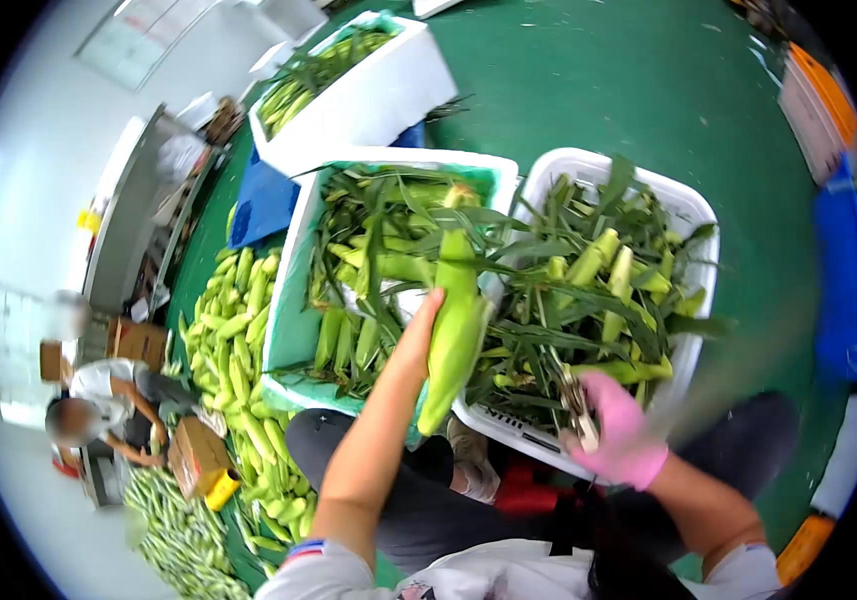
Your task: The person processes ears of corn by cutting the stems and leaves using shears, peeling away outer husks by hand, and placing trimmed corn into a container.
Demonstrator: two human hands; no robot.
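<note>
My left hand (433, 312) is closed round a green ear of corn in its husk (457, 335), held up in front of the foam box. In my right hand, which wears a pink glove (621, 432), are metal shears (576, 405), over the front edge of the white plastic basket (701, 340). Leaves and cut stalk ends (589, 262) fill that basket. Left of it, the foam box (294, 290) with a green liner holds more corn and long leaves.
A second foam box (379, 100) of corn stands behind on a blue support (267, 195). Husked corn (239, 350) is heaped on the floor at left, near a cardboard box (197, 455). A co-worker (109, 385) sits farther left. Blue and orange crates line the right side.
</note>
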